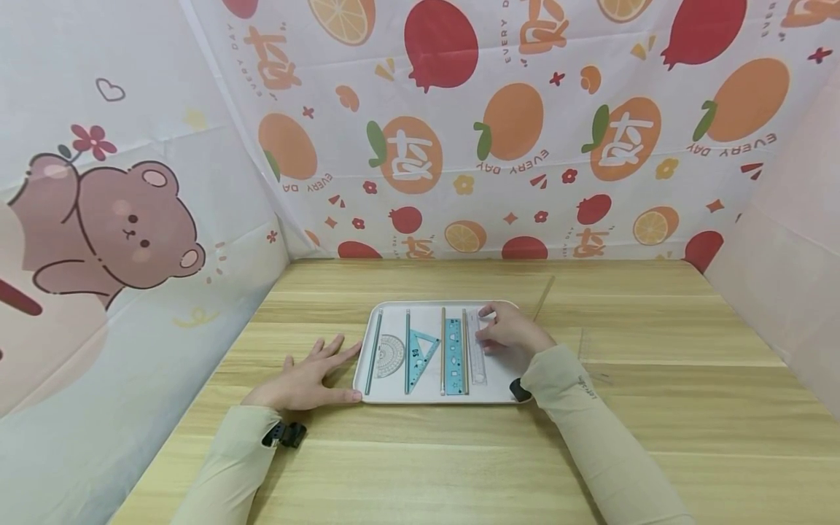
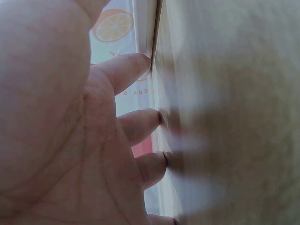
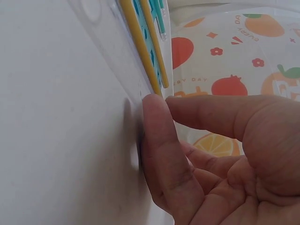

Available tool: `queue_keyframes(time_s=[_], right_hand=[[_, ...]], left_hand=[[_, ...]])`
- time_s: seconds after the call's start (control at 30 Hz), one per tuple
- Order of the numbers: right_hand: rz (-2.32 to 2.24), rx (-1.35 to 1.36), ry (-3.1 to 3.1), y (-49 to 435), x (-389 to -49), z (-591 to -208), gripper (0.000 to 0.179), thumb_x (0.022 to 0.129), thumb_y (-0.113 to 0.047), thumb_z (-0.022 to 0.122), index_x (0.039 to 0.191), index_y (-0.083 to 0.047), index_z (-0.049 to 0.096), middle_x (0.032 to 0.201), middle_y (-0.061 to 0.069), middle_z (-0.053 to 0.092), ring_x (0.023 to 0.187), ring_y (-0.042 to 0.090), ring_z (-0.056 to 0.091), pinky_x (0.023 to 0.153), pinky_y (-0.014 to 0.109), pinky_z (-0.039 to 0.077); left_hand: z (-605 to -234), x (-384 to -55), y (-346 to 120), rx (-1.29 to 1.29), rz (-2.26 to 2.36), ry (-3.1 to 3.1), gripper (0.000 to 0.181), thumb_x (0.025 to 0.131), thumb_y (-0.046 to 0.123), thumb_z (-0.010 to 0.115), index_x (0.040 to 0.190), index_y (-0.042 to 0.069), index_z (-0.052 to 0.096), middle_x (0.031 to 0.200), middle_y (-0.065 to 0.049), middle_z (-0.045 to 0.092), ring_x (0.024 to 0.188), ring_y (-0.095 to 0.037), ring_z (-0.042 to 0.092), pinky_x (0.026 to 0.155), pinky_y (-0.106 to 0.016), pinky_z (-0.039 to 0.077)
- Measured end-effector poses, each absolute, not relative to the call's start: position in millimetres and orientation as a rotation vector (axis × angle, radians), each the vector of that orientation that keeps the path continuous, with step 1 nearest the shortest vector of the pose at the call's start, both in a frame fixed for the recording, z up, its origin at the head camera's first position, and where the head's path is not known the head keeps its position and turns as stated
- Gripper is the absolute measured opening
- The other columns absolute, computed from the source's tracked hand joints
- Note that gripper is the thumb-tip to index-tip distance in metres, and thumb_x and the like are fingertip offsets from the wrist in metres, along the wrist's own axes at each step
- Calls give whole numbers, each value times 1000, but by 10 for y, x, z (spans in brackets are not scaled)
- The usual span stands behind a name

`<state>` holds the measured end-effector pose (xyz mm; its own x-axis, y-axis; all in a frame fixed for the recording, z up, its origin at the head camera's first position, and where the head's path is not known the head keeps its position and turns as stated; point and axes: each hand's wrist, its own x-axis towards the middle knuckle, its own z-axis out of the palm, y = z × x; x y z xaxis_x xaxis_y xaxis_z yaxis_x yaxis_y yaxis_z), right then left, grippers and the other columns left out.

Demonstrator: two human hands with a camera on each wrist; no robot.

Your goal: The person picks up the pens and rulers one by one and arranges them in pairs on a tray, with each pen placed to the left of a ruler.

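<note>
On the white tray (image 1: 429,402) lie a clear protractor (image 1: 391,355), a blue set square (image 1: 420,361), a blue ruler (image 1: 453,357) and a clear ruler (image 1: 479,368). Two teal pencils (image 1: 374,354) and two yellow pencils (image 1: 442,357) lie among them, roughly parallel. My right hand (image 1: 508,328) reaches over the tray's right part, fingertips right at the far end of the clear ruler. In the right wrist view a gap shows between the thumb and bent forefinger (image 3: 161,136). My left hand (image 1: 308,379) rests with spread fingers at the tray's left edge.
Past the tray's right side, a thin yellowish stick (image 1: 543,297) and a clear set square (image 1: 590,361) lie on the wooden table (image 1: 420,467). A fruit-print cloth (image 1: 459,211) hangs behind the table, and a bear-print cloth (image 1: 216,219) hangs at left.
</note>
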<state>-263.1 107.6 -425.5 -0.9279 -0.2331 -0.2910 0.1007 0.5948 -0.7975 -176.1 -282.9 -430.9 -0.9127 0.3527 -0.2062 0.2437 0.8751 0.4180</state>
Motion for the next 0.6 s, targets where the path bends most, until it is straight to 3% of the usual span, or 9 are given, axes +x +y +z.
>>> queue_keyframes(time_s=[0.2,0.4,0.6], right_hand=[[-1264,-141,2472,1090,-2635,-4278,47,100,-9,73,143,2,57,97,10,62,71,12,67,67,23,60],[-1211,-182,2500,1124,-2617,-4266,48,102,-14,71,145,2,56,89,8,68,69,13,66,68,22,53],[-1260,-192,2460,1144,-2629,-4275,46,102,-11,70,144,2,54,86,7,67,69,12,65,67,22,56]], left_hand=[[-4314,-1764,-2827,460,560,2774,101,90,70,75,171,28,32,180,-24,12,161,-62,4,108,-97,0],[-4321,-1767,-2835,466,566,2776,101,90,70,75,171,27,31,179,-25,12,161,-62,4,108,-97,0],[-4328,-1776,-2838,462,560,2775,102,90,70,75,171,28,31,179,-25,12,162,-61,4,108,-97,0]])
